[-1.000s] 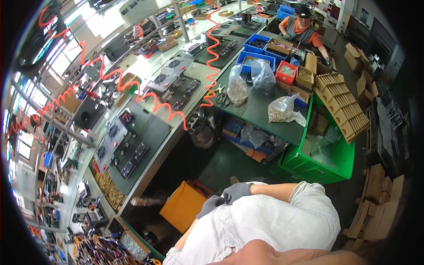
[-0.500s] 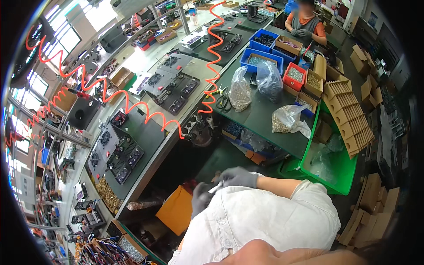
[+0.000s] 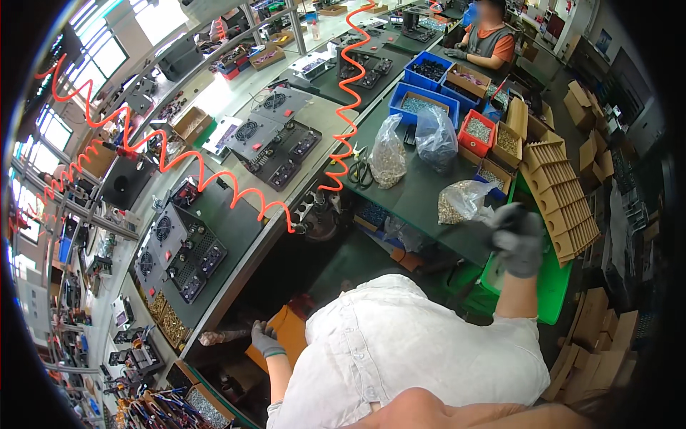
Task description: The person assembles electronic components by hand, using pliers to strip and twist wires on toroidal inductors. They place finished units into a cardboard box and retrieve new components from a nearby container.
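Observation:
My left hand [image 3: 267, 340], in a grey glove, is beside an orange-yellow panel [image 3: 286, 325] below the bench edge. Its fingers are apart and I see nothing in them. Raised to the right, my gloved right hand [image 3: 520, 247] is over the near edge of the green bin [image 3: 554, 297]. Motion smears its fingers, and a dark blurred shape beside them cannot be made out. Just beyond this hand, a clear plastic bag of small metal parts [image 3: 457, 204] lies on the green-topped table [image 3: 414, 207].
Two more bags of parts, one clear [image 3: 388, 157] and one bluish [image 3: 436, 139], stand near scissors [image 3: 360, 170]. Behind them are blue bins [image 3: 450, 107] and a red bin [image 3: 476, 132]. A cardboard divider [image 3: 561, 200] leans by the green bin. Orange coiled hoses [image 3: 350, 96] hang over black device housings [image 3: 275, 146]. A co-worker [image 3: 489, 43] sits beyond.
My hands were together at my lap and have parted. The right swung up and right toward the green bin; the left moved down and left beside the orange-yellow panel. The co-worker's hands shifted left.

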Demonstrator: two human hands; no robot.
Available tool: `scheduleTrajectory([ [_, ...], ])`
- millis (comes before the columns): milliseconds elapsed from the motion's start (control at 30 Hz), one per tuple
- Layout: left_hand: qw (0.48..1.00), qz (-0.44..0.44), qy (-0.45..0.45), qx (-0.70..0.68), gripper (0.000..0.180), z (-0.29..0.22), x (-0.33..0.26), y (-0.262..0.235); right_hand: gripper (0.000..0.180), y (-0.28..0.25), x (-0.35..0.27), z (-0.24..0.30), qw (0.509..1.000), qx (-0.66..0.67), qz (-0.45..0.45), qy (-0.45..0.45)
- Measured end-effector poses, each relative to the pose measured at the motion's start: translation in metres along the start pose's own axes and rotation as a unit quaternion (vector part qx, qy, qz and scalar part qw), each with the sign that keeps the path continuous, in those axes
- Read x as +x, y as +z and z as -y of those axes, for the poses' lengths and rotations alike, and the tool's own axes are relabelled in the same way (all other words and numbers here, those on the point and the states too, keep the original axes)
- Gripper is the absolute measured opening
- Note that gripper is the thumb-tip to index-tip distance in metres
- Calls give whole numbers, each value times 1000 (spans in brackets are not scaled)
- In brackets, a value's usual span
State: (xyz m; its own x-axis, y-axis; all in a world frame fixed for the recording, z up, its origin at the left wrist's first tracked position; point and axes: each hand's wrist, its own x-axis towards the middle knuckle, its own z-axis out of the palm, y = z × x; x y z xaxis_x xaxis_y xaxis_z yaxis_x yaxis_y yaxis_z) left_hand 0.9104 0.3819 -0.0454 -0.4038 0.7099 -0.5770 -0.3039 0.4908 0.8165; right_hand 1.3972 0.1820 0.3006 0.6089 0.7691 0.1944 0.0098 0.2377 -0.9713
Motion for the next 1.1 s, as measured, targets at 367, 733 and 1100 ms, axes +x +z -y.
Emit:
scheduleTrajectory([
  [367, 999, 41, 5, -33, 28, 12, -21, 4, 16, -16, 136, 102, 905, 22, -326, -273],
  [733, 994, -113, -7, -3, 30, 34, -53, -90, 26, -117, 332, -94, 961, -221, -134, -97],
  [1100, 955, -247, -165, -28, 31, 137, -115, -188, 52, 15, 261, -172, 678, -698, 180, 145],
])
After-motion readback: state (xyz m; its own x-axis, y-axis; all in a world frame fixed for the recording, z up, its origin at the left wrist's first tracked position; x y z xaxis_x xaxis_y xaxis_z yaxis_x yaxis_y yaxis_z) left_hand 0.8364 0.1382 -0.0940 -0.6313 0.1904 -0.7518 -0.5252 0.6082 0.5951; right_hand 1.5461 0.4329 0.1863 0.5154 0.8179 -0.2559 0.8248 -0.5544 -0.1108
